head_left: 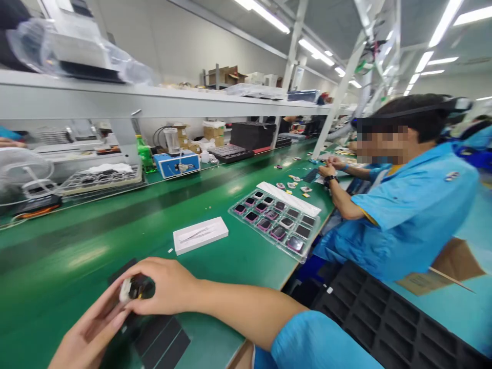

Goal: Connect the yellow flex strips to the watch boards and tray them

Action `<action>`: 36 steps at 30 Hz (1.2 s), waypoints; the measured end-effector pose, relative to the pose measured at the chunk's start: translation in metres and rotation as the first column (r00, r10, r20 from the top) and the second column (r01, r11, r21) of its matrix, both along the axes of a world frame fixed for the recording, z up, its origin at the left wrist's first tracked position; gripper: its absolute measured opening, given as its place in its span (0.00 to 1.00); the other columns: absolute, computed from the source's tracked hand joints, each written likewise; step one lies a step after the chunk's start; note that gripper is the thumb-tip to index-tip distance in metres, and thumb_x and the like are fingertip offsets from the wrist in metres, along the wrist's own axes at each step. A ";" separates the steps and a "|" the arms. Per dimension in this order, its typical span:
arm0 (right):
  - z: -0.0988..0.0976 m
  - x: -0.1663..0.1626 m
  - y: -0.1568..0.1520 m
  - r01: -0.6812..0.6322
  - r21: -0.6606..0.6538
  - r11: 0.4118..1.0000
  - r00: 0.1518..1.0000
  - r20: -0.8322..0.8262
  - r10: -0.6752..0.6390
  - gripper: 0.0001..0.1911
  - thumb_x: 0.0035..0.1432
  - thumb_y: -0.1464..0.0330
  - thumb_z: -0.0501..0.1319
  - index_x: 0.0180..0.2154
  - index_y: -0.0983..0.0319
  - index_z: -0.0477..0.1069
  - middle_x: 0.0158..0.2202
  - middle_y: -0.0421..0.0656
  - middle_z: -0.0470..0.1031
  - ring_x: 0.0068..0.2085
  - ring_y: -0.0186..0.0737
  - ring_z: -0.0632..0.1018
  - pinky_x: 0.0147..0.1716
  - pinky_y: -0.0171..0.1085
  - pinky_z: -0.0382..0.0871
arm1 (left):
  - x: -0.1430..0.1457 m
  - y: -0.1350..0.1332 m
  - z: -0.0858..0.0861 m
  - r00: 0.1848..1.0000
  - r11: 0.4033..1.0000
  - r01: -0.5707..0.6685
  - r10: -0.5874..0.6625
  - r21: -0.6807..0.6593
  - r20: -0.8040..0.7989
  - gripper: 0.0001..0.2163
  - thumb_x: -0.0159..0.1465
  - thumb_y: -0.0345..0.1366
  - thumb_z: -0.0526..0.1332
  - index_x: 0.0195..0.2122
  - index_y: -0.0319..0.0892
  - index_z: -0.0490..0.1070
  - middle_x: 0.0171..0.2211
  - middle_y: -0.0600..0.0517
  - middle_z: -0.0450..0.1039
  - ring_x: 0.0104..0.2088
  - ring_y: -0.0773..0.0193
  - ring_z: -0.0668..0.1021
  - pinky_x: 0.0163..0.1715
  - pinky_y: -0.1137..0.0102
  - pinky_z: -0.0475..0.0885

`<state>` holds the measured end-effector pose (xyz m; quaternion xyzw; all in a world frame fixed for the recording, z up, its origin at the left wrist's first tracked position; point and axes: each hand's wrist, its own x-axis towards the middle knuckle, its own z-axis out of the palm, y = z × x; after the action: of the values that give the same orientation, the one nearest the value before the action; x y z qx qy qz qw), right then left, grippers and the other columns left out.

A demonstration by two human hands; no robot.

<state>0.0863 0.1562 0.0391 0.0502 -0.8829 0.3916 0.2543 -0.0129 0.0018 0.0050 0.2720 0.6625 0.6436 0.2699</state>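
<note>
Low at the left, both my hands meet around a small electronic device (pixel 130 290) with a whitish edge and a dark inside; its exact kind I cannot make out. My right hand (pixel 171 287) curls over it, thumb and fingers closed on its side. From below, my left hand (pixel 90 330) grips it between thumb and fingers. Under the hands lie dark flat strips (pixel 163 341) on the green table. A white box (pixel 200 236) with tweezers pictured or lying on its top is just beyond my right hand.
A clear tray (pixel 274 220) of square, pink-edged watch-like units sits at the table's right edge. Beside it a co-worker (pixel 407 189) in blue handles small parts. A black compartment tray (pixel 384 318) is at lower right. A blue machine (pixel 177 164) and green bottle (pixel 145 154) stand behind.
</note>
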 end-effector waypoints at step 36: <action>-0.019 0.003 -0.010 -0.060 -0.339 0.939 0.997 -0.066 0.040 0.06 0.49 0.73 0.66 0.33 0.60 0.75 0.39 0.42 0.71 0.43 0.36 0.73 0.47 0.35 0.65 | 0.021 -0.006 0.016 0.936 0.986 -0.066 0.009 0.151 0.352 0.23 0.50 0.38 0.68 0.48 0.47 0.71 0.47 0.48 0.74 0.45 0.55 0.75 0.44 0.71 0.71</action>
<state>0.0891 0.1462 0.0197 0.0394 -0.7925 0.5430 0.2748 0.0085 -0.0046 0.0208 0.1614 0.5550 0.7381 0.3481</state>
